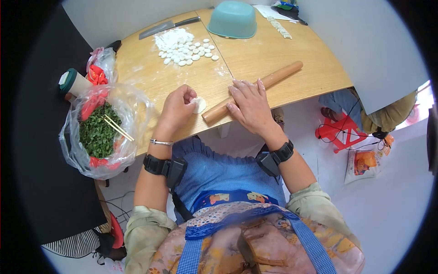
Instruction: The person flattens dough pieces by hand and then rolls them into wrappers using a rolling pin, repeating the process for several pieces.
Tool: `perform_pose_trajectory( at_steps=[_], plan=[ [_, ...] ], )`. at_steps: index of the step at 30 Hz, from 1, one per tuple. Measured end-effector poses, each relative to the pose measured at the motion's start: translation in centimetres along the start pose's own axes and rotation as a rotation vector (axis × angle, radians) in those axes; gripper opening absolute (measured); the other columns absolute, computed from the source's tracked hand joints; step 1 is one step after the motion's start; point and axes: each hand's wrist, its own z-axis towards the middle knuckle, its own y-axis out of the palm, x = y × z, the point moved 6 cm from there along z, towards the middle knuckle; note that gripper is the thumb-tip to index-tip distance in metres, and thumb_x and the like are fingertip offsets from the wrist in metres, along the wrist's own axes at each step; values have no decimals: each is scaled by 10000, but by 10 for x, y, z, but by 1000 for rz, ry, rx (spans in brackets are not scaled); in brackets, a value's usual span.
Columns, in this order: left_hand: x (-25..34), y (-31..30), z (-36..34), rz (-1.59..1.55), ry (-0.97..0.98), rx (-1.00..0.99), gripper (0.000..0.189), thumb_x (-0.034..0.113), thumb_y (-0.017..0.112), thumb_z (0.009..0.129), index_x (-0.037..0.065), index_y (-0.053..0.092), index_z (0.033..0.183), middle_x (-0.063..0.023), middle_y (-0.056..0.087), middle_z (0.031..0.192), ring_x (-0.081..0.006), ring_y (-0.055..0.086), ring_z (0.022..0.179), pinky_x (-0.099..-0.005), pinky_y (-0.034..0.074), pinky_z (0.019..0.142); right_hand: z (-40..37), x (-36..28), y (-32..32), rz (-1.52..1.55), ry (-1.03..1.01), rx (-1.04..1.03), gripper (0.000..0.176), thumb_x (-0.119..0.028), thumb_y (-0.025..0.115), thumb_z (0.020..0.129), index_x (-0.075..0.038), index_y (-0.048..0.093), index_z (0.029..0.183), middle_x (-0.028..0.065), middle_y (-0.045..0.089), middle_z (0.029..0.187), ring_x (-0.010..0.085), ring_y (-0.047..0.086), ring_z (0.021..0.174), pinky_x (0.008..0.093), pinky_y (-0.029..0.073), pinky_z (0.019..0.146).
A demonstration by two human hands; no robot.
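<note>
My left hand (180, 106) pinches the edge of a small, flat, round dough wrapper (199, 105) on the wooden table near its front edge. Under my right hand (249, 102) lies a long wooden rolling pin (284, 73), set diagonally; the palm and fingers rest over its near half. The pin's lower left end is just right of the wrapper. Farther back, many small dough pieces (182, 57) are spread beside a heap of white flour (172, 37).
A cleaver (156, 30) lies behind the flour, beside an upturned teal basin (233, 19). A row of dumplings (279, 28) is at the back right. Left are chopped greens (98, 132) in a plastic bag with chopsticks (118, 127), and a cup (78, 84).
</note>
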Motion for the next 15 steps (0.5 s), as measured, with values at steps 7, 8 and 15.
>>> perform_pose_trajectory(
  at_steps=[7,8,15],
  plan=[
    [20,-7,-3,-595,-46,-115,241,-30,580,885,29,588,1119,-28,602,1030,-93,594,892,-252,528,746,1,2,5,-18,20,-10,469,-410,547,980,-48,617,1270,156,584,1374,328,504,1309,615,232,1177],
    [20,-6,0,-454,-14,-165,248,-29,575,886,22,591,1128,-29,607,1006,-92,595,875,-250,525,738,1,1,5,-16,18,-12,469,-410,547,980,-48,617,1270,156,584,1374,328,504,1309,615,232,1177],
    [7,-4,10,-60,43,-195,241,23,587,910,-10,605,1148,-26,616,884,-94,586,770,-252,509,690,10,2,5,7,-3,-6,444,-422,545,981,-50,637,1206,138,608,1330,315,522,1294,633,261,1153]
  ],
)
